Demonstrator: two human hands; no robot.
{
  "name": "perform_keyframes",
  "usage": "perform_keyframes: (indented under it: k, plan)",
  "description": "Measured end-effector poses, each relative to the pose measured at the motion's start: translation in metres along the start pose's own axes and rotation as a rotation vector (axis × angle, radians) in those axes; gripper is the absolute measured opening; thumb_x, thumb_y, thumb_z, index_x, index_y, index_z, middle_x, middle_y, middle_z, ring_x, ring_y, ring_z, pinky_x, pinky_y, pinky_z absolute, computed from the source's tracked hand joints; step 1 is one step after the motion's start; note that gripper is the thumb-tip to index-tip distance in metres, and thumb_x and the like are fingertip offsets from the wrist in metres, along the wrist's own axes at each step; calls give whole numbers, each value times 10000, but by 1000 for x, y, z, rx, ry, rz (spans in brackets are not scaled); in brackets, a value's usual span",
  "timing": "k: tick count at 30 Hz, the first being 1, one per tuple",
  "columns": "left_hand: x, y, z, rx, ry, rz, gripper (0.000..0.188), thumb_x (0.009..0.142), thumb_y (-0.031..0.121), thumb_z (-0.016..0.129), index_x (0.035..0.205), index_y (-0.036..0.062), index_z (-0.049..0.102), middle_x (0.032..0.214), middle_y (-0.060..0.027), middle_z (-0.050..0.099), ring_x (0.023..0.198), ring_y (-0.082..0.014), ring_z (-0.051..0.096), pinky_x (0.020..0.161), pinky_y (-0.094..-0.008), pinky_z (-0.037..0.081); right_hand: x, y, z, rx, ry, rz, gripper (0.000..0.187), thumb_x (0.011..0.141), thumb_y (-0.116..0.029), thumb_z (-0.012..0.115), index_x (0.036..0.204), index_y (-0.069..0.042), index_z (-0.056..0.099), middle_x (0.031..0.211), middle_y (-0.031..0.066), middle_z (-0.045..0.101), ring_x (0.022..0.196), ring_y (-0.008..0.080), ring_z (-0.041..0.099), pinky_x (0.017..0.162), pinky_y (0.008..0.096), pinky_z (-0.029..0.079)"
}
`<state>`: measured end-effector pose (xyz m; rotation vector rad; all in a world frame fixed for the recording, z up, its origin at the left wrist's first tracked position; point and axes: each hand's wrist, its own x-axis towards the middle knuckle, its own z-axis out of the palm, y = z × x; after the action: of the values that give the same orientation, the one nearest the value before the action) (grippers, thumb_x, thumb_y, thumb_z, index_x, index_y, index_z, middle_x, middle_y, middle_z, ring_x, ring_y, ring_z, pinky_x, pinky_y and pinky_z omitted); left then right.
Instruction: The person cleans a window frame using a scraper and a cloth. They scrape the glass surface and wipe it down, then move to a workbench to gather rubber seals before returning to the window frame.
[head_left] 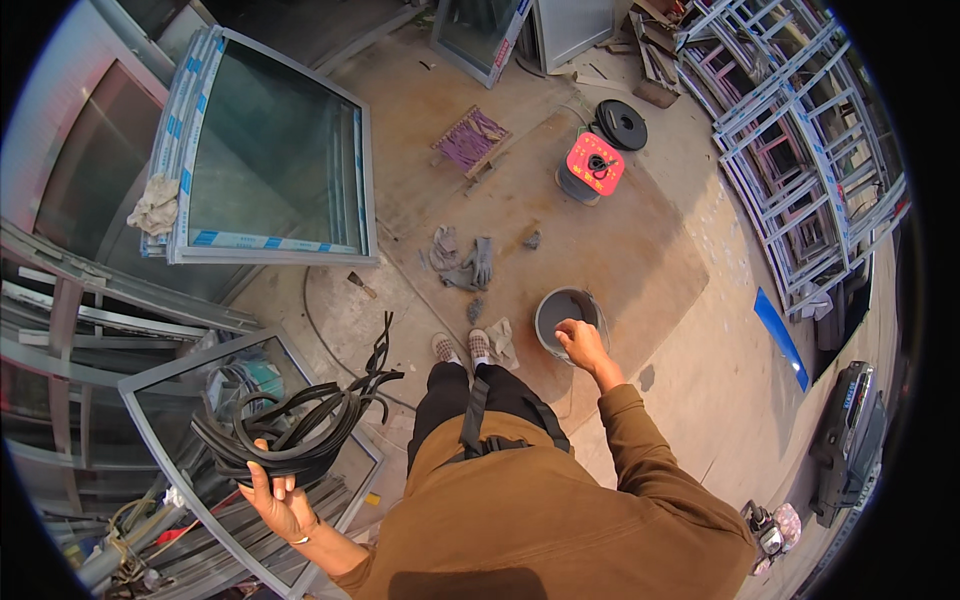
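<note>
My left hand (277, 502) is closed around a looped bundle of black rubber sealing strips (300, 440), their loose ends sticking up. Behind that bundle lies a grey-framed glass panel (365, 478), with more things showing through its pane. Over on the right, my right hand (582, 345) hangs above a grey bucket (548, 318), partly covering its opening. Its fingers are curled together, and I see nothing in them. Whether the hand touches the bucket I cannot tell.
Framed glass panes (290, 150) stand stacked at the left. Grey gloves (480, 262) and a scraper (361, 285) lie ahead of my feet. Beyond are a red-topped spool (600, 165), a black coil (622, 125) and a purple-wound frame (474, 140). Metal frames (800, 170) lean at the right.
</note>
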<state>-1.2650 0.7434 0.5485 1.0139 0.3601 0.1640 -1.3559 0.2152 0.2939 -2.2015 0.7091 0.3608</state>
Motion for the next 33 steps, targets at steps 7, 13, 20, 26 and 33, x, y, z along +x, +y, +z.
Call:
perform_keyframes:
  k: [7,13,20,26,33]
  plan:
    - [79,-14,41,7,-41,-23,373,1107,125,624,1433,-5,501,1284,-197,671,571,-20,452,510,-187,406,32,-30,-14,23,11,60,271,1001,-171,689,1175,25,756,1112,226,788,1046,354,769,922,424,591]
    - [138,-27,106,54,-141,-14,371,1107,121,620,1433,-7,500,1249,-184,673,570,-13,445,514,-188,398,47,-21,-18,82,23,144,269,989,-167,703,1165,27,764,1072,216,797,1000,322,781,889,411,599]
    - [216,-39,214,47,-285,49,388,1131,167,595,1443,-38,489,1335,-188,665,563,-7,414,537,-180,419,128,9,-67,141,67,232,260,979,-190,703,1132,8,777,1079,228,788,1052,383,761,934,452,582]
    - [278,-85,353,30,-304,137,507,1127,217,614,1463,-134,471,1301,-157,699,572,-29,394,560,-196,408,285,38,-161,111,111,232,251,987,-172,691,1146,7,768,1080,233,787,1048,375,764,924,448,587]
    - [308,-151,523,64,-111,171,438,1121,209,620,1439,-70,504,1320,-192,688,567,-16,407,562,-184,430,462,31,-302,134,123,97,261,981,-208,687,1125,-13,784,1079,231,782,1053,410,748,935,488,577]
